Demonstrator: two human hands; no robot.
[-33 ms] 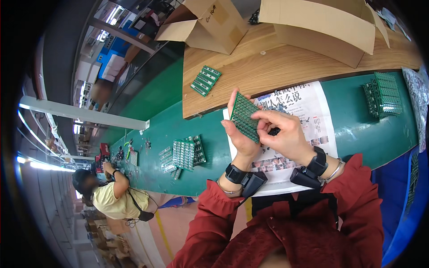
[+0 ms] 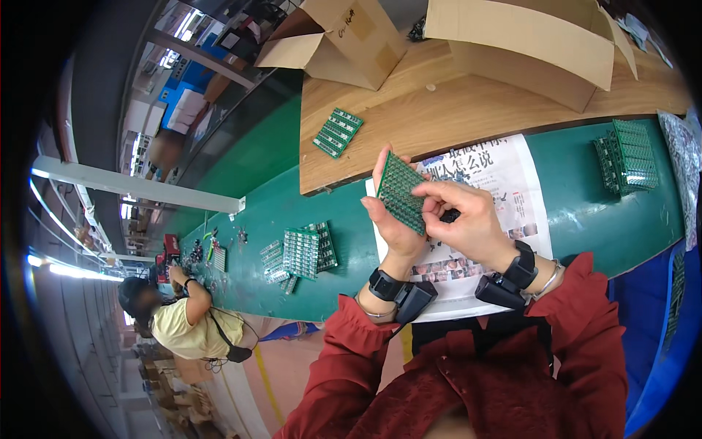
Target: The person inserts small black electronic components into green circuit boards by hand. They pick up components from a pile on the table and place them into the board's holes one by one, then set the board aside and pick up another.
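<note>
My left hand (image 2: 395,227) holds a green circuit board (image 2: 401,194) tilted up over a sheet of newspaper (image 2: 523,197). Rows of small parts cover the board's face, and my left fingers wrap behind it with the thumb along its near side. My right hand (image 2: 468,219) is closed in a pinch at the board's right side, thumb and forefinger together. What sits in that pinch is too small to make out. Small black pieces (image 2: 450,215) show by the curled right fingers; whether they are held or lie behind is unclear. More small dark parts (image 2: 457,175) lie on the newspaper beyond.
Left on the green bench are stacked circuit boards (image 2: 301,252); another stack (image 2: 632,157) stands at right. One board (image 2: 338,132) lies on the raised wooden shelf (image 2: 402,110), below two cardboard boxes (image 2: 358,44) (image 2: 526,44). A co-worker in yellow (image 2: 179,325) works at the far left.
</note>
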